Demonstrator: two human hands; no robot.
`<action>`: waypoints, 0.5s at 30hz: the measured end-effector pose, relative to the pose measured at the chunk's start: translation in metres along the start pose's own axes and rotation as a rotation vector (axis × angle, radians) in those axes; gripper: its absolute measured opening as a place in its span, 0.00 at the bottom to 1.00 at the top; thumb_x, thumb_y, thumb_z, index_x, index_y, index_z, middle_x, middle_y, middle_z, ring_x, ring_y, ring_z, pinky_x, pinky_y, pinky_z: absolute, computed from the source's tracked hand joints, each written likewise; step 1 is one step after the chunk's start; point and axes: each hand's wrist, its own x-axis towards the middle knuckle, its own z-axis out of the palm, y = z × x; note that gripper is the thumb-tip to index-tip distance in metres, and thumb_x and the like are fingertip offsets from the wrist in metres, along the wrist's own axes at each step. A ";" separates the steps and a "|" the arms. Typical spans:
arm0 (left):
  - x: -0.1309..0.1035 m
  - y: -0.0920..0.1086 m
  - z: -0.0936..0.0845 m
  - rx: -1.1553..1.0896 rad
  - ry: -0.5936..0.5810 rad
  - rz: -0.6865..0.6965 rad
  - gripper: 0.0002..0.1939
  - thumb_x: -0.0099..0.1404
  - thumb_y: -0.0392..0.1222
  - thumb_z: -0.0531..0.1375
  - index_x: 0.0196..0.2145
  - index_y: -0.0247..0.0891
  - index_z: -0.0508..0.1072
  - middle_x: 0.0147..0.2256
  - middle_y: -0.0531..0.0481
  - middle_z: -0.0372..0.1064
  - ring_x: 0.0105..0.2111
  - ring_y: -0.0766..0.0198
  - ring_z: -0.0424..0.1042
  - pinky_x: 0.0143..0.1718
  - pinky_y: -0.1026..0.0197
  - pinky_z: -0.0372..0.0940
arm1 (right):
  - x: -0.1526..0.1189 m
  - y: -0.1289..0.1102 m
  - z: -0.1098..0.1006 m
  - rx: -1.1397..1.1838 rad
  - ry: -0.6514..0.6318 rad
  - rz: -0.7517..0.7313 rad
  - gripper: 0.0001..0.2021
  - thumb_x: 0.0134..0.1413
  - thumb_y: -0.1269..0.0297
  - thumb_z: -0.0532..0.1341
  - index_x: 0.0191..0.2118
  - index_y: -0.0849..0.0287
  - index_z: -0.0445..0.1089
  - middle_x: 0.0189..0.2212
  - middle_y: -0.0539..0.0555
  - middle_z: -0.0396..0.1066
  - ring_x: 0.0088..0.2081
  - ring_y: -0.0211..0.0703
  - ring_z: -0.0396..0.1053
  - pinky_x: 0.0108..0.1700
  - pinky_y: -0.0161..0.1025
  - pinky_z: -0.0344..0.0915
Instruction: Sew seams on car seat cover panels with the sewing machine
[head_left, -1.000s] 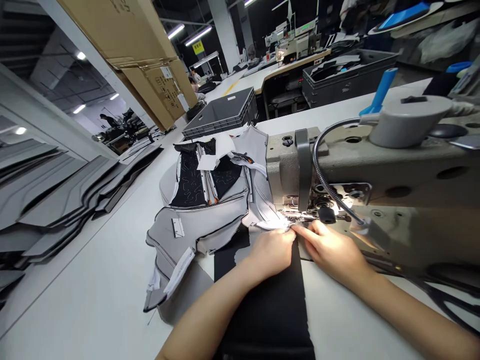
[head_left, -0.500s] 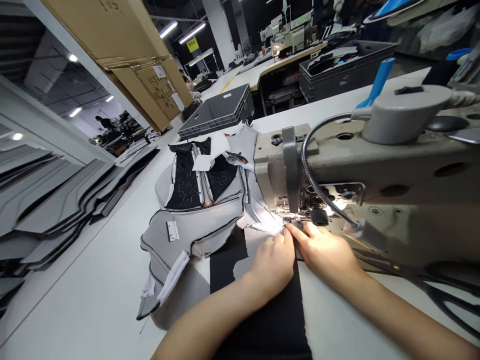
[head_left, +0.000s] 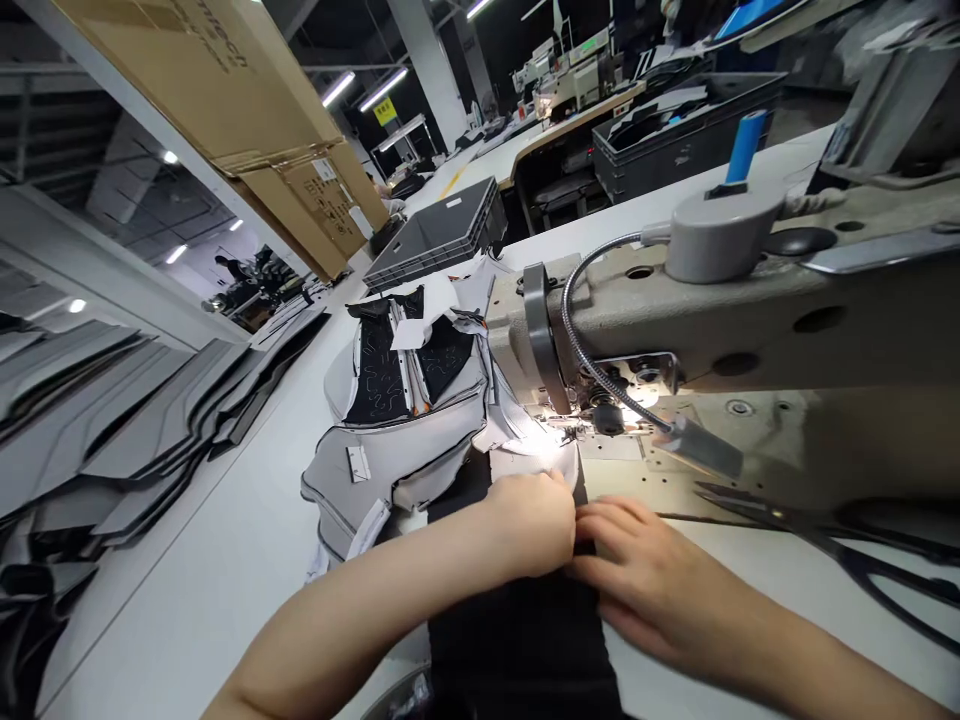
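Note:
A sewing machine (head_left: 720, 330) stands on the right, its lamp lighting the needle area. A grey sewn fabric cover (head_left: 405, 450) with black panels and white strips lies left of the needle, one end reaching under it. A black fabric strip (head_left: 517, 640) runs from below the cover toward me. My left hand (head_left: 536, 522) is closed on the light grey fabric edge just in front of the needle; its fingertips are mostly hidden. Close beside it, my right hand (head_left: 637, 570) has bent fingers closed at the black strip's right edge.
Black-handled scissors (head_left: 840, 545) lie on the table right of my right hand. Stacked grey fabric pieces (head_left: 150, 410) line the left side. A grey plastic crate (head_left: 442, 235) stands behind the cover, near a large cardboard box (head_left: 292, 190). Another crate (head_left: 675, 140) sits farther back.
My right hand has drawn back from the needle toward me, onto the black strip's edge. My left hand has shifted slightly left. The view has turned a little.

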 end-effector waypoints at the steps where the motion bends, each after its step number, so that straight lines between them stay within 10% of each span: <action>1: -0.001 -0.002 -0.005 -0.012 -0.051 0.001 0.25 0.64 0.40 0.50 0.56 0.27 0.61 0.37 0.34 0.72 0.36 0.46 0.74 0.32 0.53 0.67 | 0.000 -0.006 0.002 0.035 -0.027 -0.055 0.16 0.50 0.69 0.56 0.45 0.52 0.70 0.43 0.55 0.67 0.46 0.49 0.63 0.54 0.49 0.56; 7: 0.013 -0.006 0.002 -0.121 -0.075 0.003 0.34 0.63 0.39 0.47 0.65 0.33 0.42 0.38 0.36 0.73 0.36 0.49 0.74 0.29 0.58 0.65 | 0.000 -0.019 0.006 0.068 -0.153 -0.134 0.27 0.46 0.61 0.63 0.55 0.51 0.63 0.49 0.54 0.67 0.54 0.51 0.60 0.64 0.51 0.40; 15: 0.026 -0.006 0.016 -0.137 0.019 -0.001 0.43 0.56 0.34 0.54 0.66 0.28 0.39 0.33 0.37 0.74 0.30 0.52 0.74 0.27 0.61 0.64 | 0.009 -0.027 -0.003 -0.194 -0.157 -0.414 0.19 0.62 0.62 0.52 0.58 0.49 0.59 0.55 0.58 0.64 0.53 0.50 0.65 0.54 0.48 0.61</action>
